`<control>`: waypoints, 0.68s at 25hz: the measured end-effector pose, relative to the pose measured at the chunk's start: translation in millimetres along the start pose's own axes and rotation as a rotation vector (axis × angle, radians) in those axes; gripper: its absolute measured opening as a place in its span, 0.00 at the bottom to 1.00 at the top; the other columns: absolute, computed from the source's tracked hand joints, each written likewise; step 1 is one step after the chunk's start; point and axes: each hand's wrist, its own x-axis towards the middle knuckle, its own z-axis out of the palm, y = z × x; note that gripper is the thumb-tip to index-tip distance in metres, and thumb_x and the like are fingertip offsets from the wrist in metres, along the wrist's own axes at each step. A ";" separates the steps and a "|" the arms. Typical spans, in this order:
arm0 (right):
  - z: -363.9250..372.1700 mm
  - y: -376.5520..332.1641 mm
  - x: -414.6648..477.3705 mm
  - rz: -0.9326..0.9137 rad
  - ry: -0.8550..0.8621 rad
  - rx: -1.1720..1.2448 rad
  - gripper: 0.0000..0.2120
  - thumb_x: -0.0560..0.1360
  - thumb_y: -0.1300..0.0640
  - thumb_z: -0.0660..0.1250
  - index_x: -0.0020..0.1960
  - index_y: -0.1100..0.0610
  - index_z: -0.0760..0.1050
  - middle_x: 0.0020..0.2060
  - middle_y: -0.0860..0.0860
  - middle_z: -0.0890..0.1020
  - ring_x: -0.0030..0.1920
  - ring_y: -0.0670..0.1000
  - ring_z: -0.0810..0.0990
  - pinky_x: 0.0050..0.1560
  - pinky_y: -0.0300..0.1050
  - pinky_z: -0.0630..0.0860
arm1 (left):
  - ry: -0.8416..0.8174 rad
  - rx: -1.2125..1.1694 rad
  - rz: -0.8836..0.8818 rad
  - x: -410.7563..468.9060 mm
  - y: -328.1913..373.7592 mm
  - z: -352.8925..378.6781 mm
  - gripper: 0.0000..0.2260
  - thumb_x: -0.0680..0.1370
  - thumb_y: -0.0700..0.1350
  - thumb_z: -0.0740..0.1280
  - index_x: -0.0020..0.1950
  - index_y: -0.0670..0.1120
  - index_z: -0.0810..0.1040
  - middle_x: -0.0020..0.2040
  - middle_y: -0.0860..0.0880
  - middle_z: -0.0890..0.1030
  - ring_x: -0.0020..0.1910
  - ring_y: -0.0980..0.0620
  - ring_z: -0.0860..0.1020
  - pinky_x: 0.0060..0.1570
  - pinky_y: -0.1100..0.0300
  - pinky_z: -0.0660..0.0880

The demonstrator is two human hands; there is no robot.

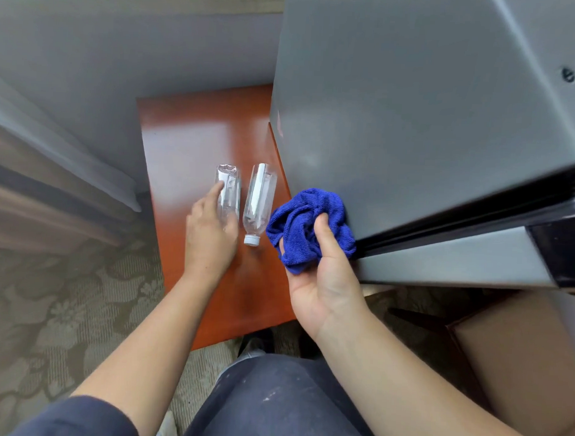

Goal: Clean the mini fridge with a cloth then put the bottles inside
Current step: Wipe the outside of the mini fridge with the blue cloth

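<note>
Head view: grips a bunched blue microfibre cloth in the right hand, pressing it to the mini fridge side by the door seam. Rests the left hand, fingers straight, on one clear plastic bottle lying on the bench left of the fridge, with the second bottle alongside, nearer the fridge.

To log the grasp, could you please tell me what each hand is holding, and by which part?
The right hand grips the bunched blue cloth around its middle. Left hand lies on one bottle, neck end; grip unclear.
</note>
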 end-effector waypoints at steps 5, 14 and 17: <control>-16.2 15.2 28.6 0.000 0.047 -0.053 0.20 0.77 0.53 0.73 0.66 0.60 0.80 0.58 0.57 0.86 0.54 0.54 0.87 0.43 0.44 0.84 | -0.496 -1.244 -0.516 -66.2 83.4 18.6 0.18 0.82 0.51 0.66 0.71 0.47 0.76 0.63 0.45 0.84 0.63 0.45 0.82 0.65 0.48 0.77; -37.8 -3.7 25.7 0.126 0.050 -0.435 0.17 0.80 0.44 0.66 0.63 0.51 0.83 0.57 0.49 0.87 0.62 0.51 0.83 0.60 0.49 0.78 | -0.473 -1.015 -0.380 -77.8 90.5 48.3 0.12 0.79 0.51 0.72 0.61 0.49 0.80 0.55 0.44 0.86 0.55 0.46 0.85 0.54 0.53 0.81; -50.9 -5.0 19.8 0.209 0.131 -0.576 0.14 0.79 0.49 0.66 0.61 0.53 0.81 0.58 0.56 0.85 0.60 0.56 0.82 0.56 0.51 0.78 | -0.447 -1.008 -0.416 -77.6 82.0 58.9 0.11 0.74 0.53 0.73 0.54 0.52 0.82 0.51 0.42 0.86 0.51 0.45 0.85 0.55 0.48 0.81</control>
